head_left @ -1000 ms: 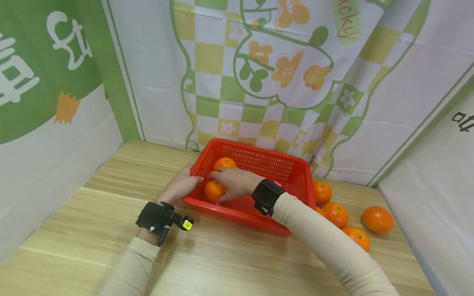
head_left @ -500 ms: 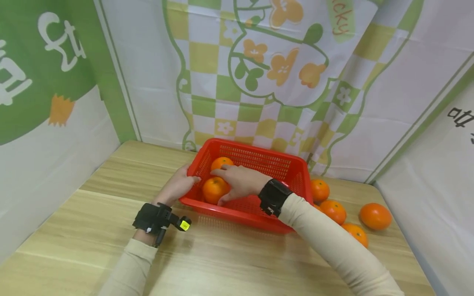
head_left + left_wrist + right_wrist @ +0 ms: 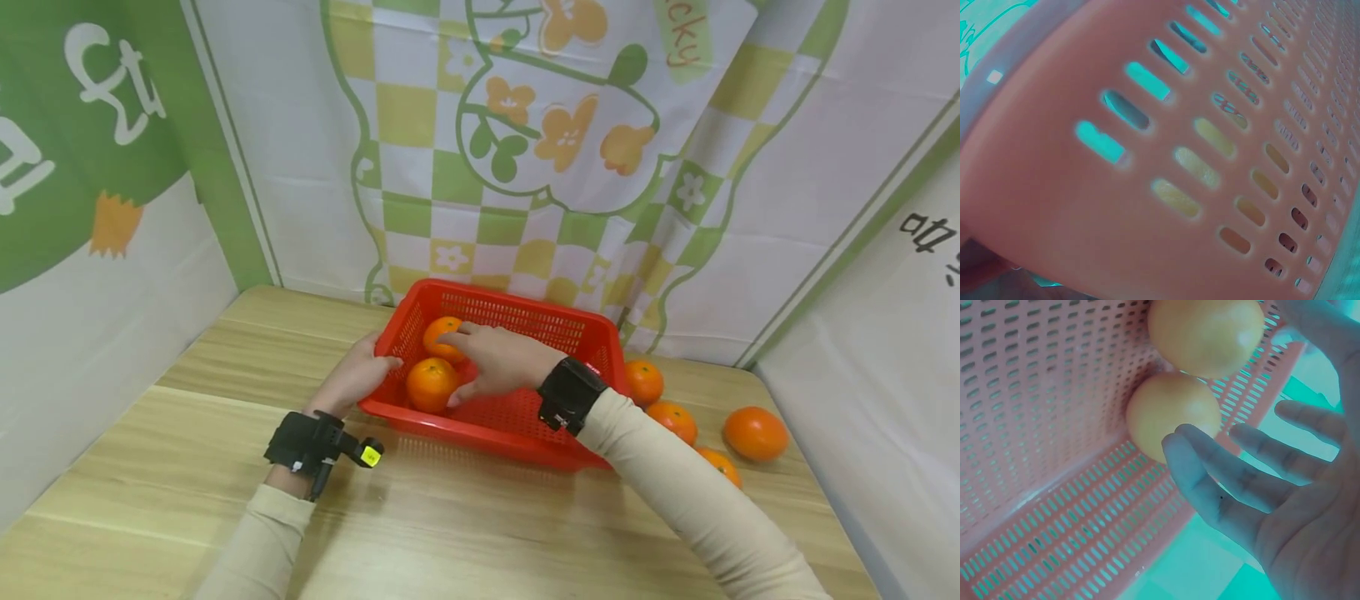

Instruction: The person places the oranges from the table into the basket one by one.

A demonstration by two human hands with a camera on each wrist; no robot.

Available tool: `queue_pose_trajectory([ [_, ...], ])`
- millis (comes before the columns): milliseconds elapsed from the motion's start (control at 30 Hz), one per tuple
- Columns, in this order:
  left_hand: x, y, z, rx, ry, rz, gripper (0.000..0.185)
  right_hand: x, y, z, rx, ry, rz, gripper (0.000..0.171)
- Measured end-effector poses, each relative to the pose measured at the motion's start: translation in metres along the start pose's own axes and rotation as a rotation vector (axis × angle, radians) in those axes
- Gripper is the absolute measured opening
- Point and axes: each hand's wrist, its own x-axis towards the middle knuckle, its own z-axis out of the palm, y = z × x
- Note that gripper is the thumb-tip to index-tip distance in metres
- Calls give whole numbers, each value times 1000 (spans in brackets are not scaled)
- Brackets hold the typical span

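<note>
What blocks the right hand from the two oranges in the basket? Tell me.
Nothing visible does. The right hand sits open inside the red basket, fingers right beside the near orange and far orange.

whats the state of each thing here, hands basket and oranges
left hand: grips the basket's left rim
right hand: open, fingers spread over the two oranges
red basket: upright on the table, two oranges inside
oranges in basket: side by side, left end
loose oranges: on the table, right of basket

Four loose oranges [image 3: 755,433] lie on the wooden table [image 3: 465,517] — right side; patterned backdrop [image 3: 525,133] behind.
</note>
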Motion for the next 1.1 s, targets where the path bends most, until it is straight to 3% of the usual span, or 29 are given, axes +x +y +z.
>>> queue_pose_trajectory([
  [300,1,0,0,1,1,-8,57,-19,6,-16,37,40,5,93],
  [833,0,-1,0,-2,0,-16,57,-50,33,-21,93,129,16,88],
  [1100,0,0,0,-7,-1,-9,57,-69,50,-22,88,212,25,88],
])
